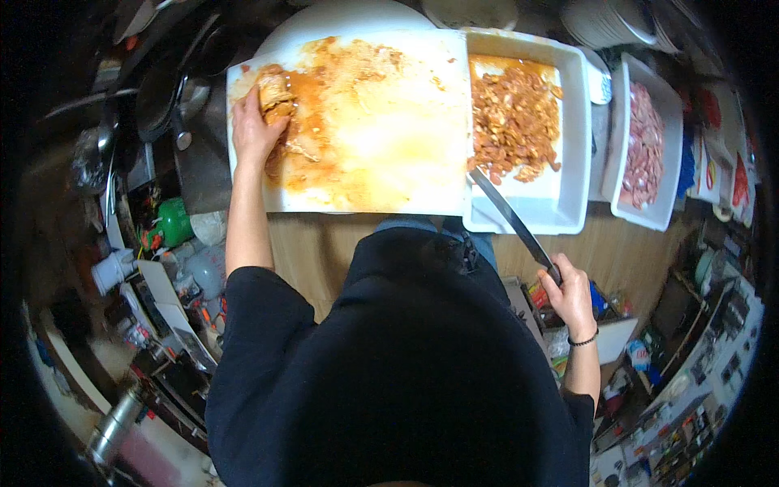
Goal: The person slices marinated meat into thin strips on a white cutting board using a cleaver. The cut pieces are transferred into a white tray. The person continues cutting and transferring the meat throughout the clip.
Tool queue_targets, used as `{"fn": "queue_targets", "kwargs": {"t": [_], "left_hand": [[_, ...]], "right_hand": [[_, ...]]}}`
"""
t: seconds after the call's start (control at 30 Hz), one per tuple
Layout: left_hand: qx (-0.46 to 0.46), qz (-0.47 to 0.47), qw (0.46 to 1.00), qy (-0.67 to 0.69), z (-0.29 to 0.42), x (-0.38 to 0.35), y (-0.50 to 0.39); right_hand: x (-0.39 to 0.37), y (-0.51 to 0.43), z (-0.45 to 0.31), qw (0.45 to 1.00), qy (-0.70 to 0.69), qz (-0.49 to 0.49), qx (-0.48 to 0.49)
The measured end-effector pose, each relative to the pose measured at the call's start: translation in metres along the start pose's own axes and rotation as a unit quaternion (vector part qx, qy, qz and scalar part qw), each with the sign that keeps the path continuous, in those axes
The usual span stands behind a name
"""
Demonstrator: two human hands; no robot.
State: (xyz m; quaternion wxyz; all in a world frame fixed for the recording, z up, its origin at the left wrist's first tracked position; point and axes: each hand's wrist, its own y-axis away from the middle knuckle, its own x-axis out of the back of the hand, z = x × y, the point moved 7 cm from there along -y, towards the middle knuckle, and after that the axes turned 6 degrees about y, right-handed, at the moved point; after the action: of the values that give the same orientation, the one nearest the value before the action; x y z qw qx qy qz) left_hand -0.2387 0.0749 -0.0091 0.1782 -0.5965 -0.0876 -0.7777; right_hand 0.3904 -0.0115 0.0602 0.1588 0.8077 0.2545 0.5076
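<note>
On the left part of a stained white cutting board (389, 122), my left hand (255, 131) rests with its fingers and thumb around a piece of marinated meat (277, 91). More orange marinade and meat scraps lie beside it. My right hand (569, 289) grips the handle of a long knife (511, 216), out past the near right of the board. The knife's tip lies at the board's right edge, over the wall of a white plastic tub (575, 182). Cut pieces of marinated meat (514, 122) fill much of that tub.
Farther right stands a second white tub (618, 176) with pale pink raw meat (644, 146). Stacked plates (599, 24) are at the back right. A ladle and pans lie left of the board. A green gas cylinder (173, 222) is at lower left.
</note>
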Motion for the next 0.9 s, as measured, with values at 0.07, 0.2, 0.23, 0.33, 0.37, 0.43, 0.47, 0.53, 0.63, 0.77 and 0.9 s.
{"fn": "queue_targets", "kwargs": {"t": [0.07, 0.2, 0.23, 0.33, 0.37, 0.43, 0.47, 0.53, 0.63, 0.77, 0.9], "left_hand": [[0.051, -0.019, 0.999, -0.001, -0.004, 0.001, -0.006], [0.076, -0.038, 0.996, 0.029, -0.011, 0.005, -0.024], [0.089, -0.039, 0.995, 0.029, -0.015, 0.006, -0.028], [-0.008, 0.010, 0.998, -0.065, -0.005, 0.005, -0.034], [-0.017, 0.012, 0.997, -0.075, -0.006, 0.002, -0.035], [-0.011, 0.037, 0.997, -0.066, -0.013, 0.006, -0.041], [-0.006, 0.033, 0.998, -0.055, -0.018, 0.008, -0.047], [0.075, -0.010, 0.997, -0.014, -0.037, 0.010, -0.059], [0.089, 0.010, 0.990, 0.104, -0.040, 0.030, -0.067], [0.115, -0.015, 0.915, 0.385, -0.006, 0.050, -0.049], [0.089, -0.038, 0.800, 0.592, 0.068, 0.052, -0.013]], "right_hand": [[-0.001, -0.009, 0.004, 1.000, -0.006, -0.024, 0.000], [-0.003, -0.039, 0.010, 0.998, -0.051, 0.026, 0.017], [-0.003, -0.047, 0.011, 0.995, -0.077, 0.059, 0.024], [-0.008, -0.062, 0.018, 0.991, -0.091, 0.095, -0.006], [-0.008, -0.063, 0.017, 0.987, -0.107, 0.117, 0.007], [-0.013, -0.062, 0.017, 0.987, -0.107, 0.117, -0.007], [-0.016, -0.061, 0.015, 0.986, -0.112, 0.121, -0.003], [-0.021, -0.058, 0.011, 0.985, -0.129, 0.119, -0.002], [-0.027, -0.060, 0.002, 0.980, -0.155, 0.123, 0.008], [-0.032, -0.065, -0.010, 0.980, -0.172, 0.102, -0.001], [-0.032, -0.076, -0.041, 0.970, -0.198, 0.131, 0.046]]}}
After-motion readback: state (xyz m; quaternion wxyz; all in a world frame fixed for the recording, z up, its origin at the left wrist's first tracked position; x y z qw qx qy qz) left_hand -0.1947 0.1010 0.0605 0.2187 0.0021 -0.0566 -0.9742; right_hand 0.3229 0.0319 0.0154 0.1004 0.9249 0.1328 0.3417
